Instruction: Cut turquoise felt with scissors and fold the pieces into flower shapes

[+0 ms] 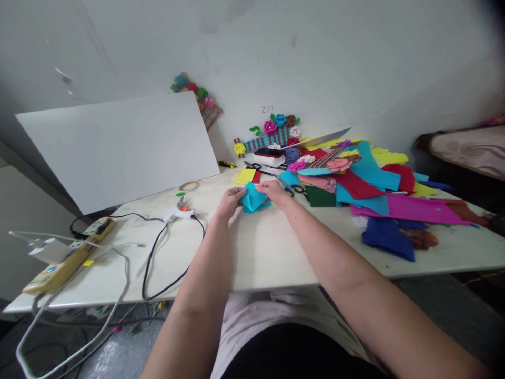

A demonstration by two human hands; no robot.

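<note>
The blue paper (253, 198) is at the frame's centre, grasped by the fingers of the left hand (231, 201) and the right hand (275, 191), with yellow paper (244, 176) just above, a glue gun (175, 211) to the left and a power strip (59, 273) at lower left.

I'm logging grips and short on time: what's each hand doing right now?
Left hand: closed, pinching the left side of the blue paper.
Right hand: closed, pinching the same paper's right side.

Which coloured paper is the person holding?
The creased light-blue paper, pinched by left hand and right hand; others, like the dark green sheet, lie untouched.
</note>
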